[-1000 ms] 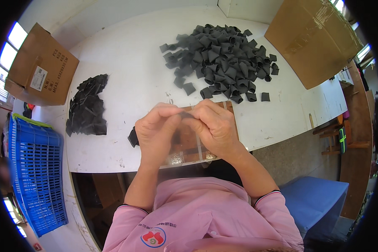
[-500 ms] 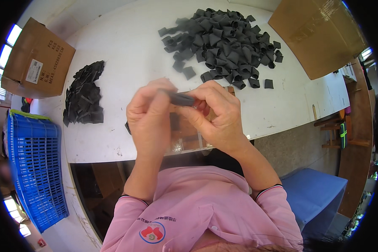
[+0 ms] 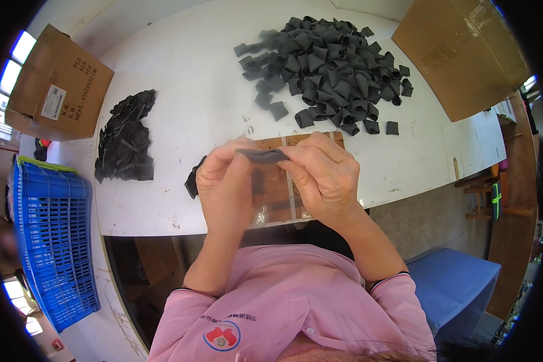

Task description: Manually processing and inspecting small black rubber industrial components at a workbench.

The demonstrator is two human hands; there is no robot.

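Observation:
Between my two hands stretches a small dark grey fabric piece point(image 3: 262, 156), its edge turned toward me. My left hand point(image 3: 224, 188) pinches one end of it with thumb and fingers. The other end is in the closed fingers of my right hand point(image 3: 327, 176). Both hands are raised over a brown board point(image 3: 273, 202) with clear tape strips, which lies at the table's near edge. Beside my left hand, some black fabric point(image 3: 192, 178) shows, partly covered by that hand.
A heap of dark grey fabric loops point(image 3: 329, 72) covers the table's far middle. Flat black pieces point(image 3: 125, 142) are piled at the left. Cardboard boxes stand far left point(image 3: 60, 90) and far right point(image 3: 458, 60). A blue basket point(image 3: 57, 241) is left of the table, a blue stool point(image 3: 452, 283) lower right.
The whole view has shifted slightly. My hands have drawn a little nearer to me, exposing more of the board's far edge. The grey piece now lies straighter between them.

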